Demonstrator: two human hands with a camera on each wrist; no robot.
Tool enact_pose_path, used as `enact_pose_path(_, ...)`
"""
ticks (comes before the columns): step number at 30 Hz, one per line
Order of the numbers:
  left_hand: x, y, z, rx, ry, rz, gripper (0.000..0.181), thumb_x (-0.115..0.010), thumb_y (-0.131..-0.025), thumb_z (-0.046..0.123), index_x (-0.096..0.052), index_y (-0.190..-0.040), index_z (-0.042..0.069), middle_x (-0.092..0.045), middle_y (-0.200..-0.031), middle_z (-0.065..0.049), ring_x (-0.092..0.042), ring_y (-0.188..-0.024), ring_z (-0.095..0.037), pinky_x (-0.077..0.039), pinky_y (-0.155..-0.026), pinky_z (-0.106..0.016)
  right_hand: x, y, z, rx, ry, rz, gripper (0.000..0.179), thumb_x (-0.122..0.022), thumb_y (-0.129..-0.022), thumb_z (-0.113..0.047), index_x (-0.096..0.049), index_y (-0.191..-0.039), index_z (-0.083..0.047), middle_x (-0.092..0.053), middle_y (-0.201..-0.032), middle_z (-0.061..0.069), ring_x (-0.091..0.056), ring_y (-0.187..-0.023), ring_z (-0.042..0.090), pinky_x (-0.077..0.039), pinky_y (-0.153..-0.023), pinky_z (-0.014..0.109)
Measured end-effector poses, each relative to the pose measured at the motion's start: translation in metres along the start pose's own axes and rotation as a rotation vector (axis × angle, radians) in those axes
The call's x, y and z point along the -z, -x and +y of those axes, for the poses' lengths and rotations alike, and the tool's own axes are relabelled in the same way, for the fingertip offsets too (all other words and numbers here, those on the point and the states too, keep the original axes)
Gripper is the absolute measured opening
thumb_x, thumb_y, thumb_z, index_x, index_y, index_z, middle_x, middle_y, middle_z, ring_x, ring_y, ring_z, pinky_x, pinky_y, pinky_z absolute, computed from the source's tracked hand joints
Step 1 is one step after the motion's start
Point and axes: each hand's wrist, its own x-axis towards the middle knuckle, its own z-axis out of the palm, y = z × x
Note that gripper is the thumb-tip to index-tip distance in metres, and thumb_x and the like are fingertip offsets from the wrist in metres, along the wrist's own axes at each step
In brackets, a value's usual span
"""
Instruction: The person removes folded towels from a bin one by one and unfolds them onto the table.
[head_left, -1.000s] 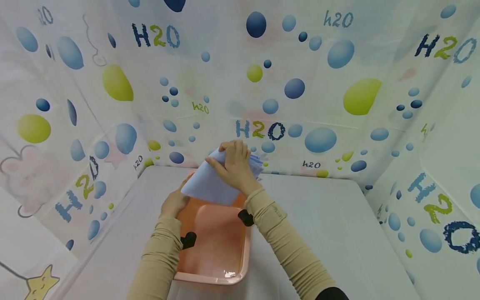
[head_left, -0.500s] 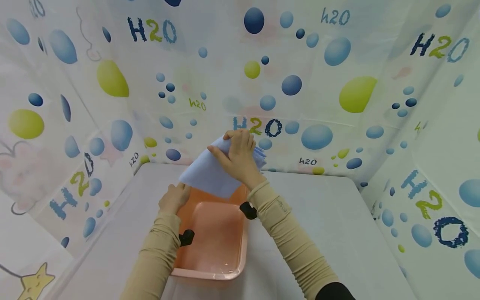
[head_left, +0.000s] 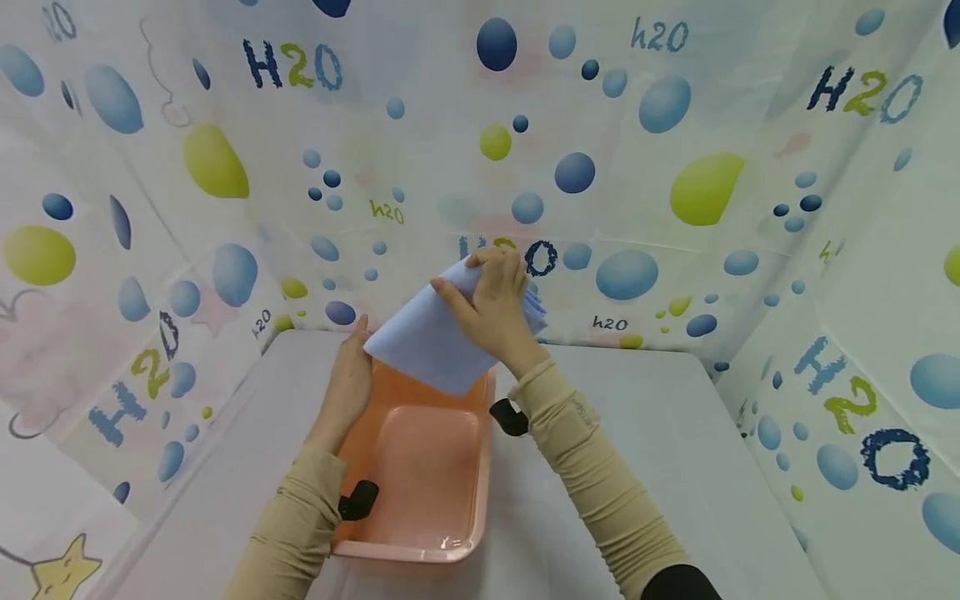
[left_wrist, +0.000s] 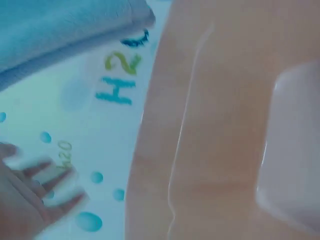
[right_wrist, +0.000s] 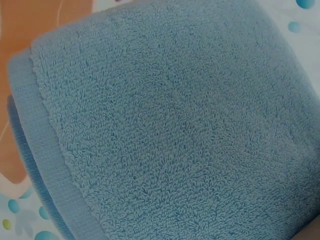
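My right hand [head_left: 497, 307] grips a folded light blue towel [head_left: 427, 343] by its upper part, holding it above the far end of an orange plastic basin [head_left: 482, 492]. In the right wrist view the looped terry towel [right_wrist: 170, 130] fills most of the frame, with a flat woven border along its left side. My left hand [head_left: 349, 379] is raised by the towel's left corner, over the basin's left side. From the left wrist, the blurred left hand [left_wrist: 30, 200] has its fingers spread with nothing held, apart from the towel [left_wrist: 70, 35].
The basin stands on a white-covered table [head_left: 615, 467]. Behind it hangs a white curtain [head_left: 435, 150] printed with bubbles and "H2O", which also runs along both sides.
My left hand has let go of the basin's left side and risen toward the towel's corner. The right hand has lifted the towel slightly up and to the right.
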Motion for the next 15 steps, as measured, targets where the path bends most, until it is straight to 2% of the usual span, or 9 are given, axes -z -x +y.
enact_pose_path(2,-0.001,0.005,0.007,-0.026,0.211,0.013,0.059,-0.014,-0.099,0.051,-0.018,-0.15,0.022,-0.046,-0.127,-0.02,-0.041,-0.128,-0.037,-0.019,-0.114,-0.055,0.002,0.0,0.0,-0.009,-0.01,-0.004,0.042,-0.06,-0.089,-0.034,-0.027,-0.102,-0.01,-0.029,-0.105,0.014,-0.026,-0.1,0.029,-0.022,-0.085,0.044)
enact_pose_path(3,-0.003,0.01,0.01,-0.012,0.277,0.014,0.059,-0.01,-0.097,0.055,-0.002,-0.15,0.03,-0.037,-0.139,-0.02,-0.034,-0.134,-0.039,-0.017,-0.114,-0.056,0.003,0.0,-0.001,-0.013,-0.015,-0.007,0.043,-0.06,-0.089,-0.034,-0.027,-0.102,-0.01,-0.028,-0.105,0.014,-0.025,-0.099,0.029,-0.021,-0.084,0.044)
enact_pose_path(4,-0.004,0.014,0.013,-0.023,0.321,0.017,0.059,-0.011,-0.095,0.059,0.001,-0.148,0.037,-0.034,-0.144,-0.017,-0.037,-0.131,-0.039,-0.019,-0.113,-0.057,0.004,0.0,-0.001,-0.014,-0.02,-0.01,0.043,-0.06,-0.089,-0.034,-0.027,-0.101,-0.01,-0.028,-0.105,0.014,-0.025,-0.098,0.029,-0.021,-0.084,0.044)
enact_pose_path(6,-0.007,0.02,0.017,-0.063,0.367,0.017,0.061,-0.015,-0.092,0.065,0.004,-0.146,0.043,-0.029,-0.149,-0.013,-0.036,-0.132,-0.039,-0.016,-0.113,-0.059,0.005,0.0,-0.001,-0.017,-0.025,-0.017,0.043,-0.06,-0.09,-0.034,-0.027,-0.102,-0.01,-0.028,-0.107,0.014,-0.025,-0.098,0.029,-0.022,-0.086,0.044)
enact_pose_path(8,-0.011,0.024,0.02,-0.149,0.343,0.018,0.063,-0.024,-0.095,0.058,0.006,-0.148,0.039,-0.026,-0.151,-0.014,-0.036,-0.132,-0.04,-0.02,-0.11,-0.06,0.005,0.0,-0.001,-0.018,-0.026,-0.021,0.043,-0.06,-0.09,-0.035,-0.027,-0.102,-0.01,-0.028,-0.108,0.015,-0.025,-0.1,0.029,-0.022,-0.087,0.045)
enact_pose_path(11,-0.019,0.029,0.022,-0.328,0.216,0.048,0.071,-0.043,-0.098,0.035,0.005,-0.15,0.03,-0.025,-0.151,-0.018,-0.04,-0.128,-0.039,-0.03,-0.103,-0.059,0.006,0.002,-0.001,-0.033,-0.044,-0.015,0.043,-0.06,-0.09,-0.034,-0.026,-0.102,-0.01,-0.029,-0.108,0.015,-0.026,-0.1,0.029,-0.022,-0.087,0.045)
enact_pose_path(13,-0.024,0.029,0.022,-0.469,0.14,0.075,0.076,-0.052,-0.095,0.022,-0.001,-0.151,0.029,-0.03,-0.145,-0.023,-0.045,-0.121,-0.036,-0.04,-0.095,-0.054,0.006,0.003,0.001,-0.045,-0.064,-0.008,0.044,-0.06,-0.09,-0.032,-0.025,-0.101,-0.009,-0.029,-0.108,0.016,-0.027,-0.101,0.03,-0.023,-0.087,0.045)
enact_pose_path(15,-0.027,0.03,0.022,-0.564,0.073,0.094,0.077,-0.058,-0.092,0.017,-0.009,-0.15,0.03,-0.032,-0.142,-0.024,-0.046,-0.118,-0.033,-0.043,-0.091,-0.05,0.006,0.005,0.003,-0.062,-0.084,0.007,0.044,-0.061,-0.09,-0.031,-0.024,-0.1,-0.008,-0.029,-0.107,0.016,-0.028,-0.102,0.03,-0.023,-0.087,0.044)
